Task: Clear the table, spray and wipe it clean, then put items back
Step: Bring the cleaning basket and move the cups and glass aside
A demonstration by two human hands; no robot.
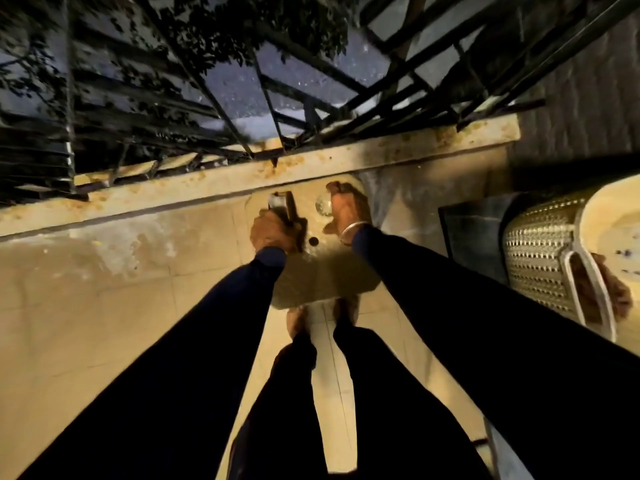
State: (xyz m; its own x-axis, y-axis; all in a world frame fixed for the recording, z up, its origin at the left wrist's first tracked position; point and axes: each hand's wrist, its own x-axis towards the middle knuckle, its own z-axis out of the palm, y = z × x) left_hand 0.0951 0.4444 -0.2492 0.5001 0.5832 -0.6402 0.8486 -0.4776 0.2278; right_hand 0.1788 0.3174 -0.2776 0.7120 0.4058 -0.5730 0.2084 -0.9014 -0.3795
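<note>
Head camera looks steeply down from standing height onto the small table (325,268).

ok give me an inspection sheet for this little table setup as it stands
surface: small table, yellowish top, dimly lit
job's things: clear glass; brown object, too blurred to identify; small dark round item
clutter: nothing seen
hands: left hand grips the brown object; right hand curves beside the clear glass, contact unclear
cables: nothing seen
surroundings: stained balcony ledge, metal railing, plastic chair
</note>
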